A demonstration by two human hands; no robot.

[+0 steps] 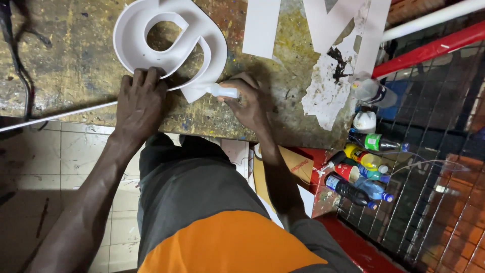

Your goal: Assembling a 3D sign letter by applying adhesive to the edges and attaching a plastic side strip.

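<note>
A large white curved letter form [136,35] with raised side walls lies on a paint-stained wooden workbench [76,65]. My left hand [139,101] presses down on its lower edge, fingers over the rim. A thin white strip [55,117] runs from under that hand out to the left along the bench edge. My right hand [247,103] grips a small white tube [222,91], its tip pointing left against the form's lower end.
Flat white cut-out pieces [260,28] lie at the back of the bench, beside torn white paper [326,96]. Several plastic bottles [361,177] stand on a red frame at the right, by a wire mesh. Black cable [17,60] hangs at the left. Tiled floor below.
</note>
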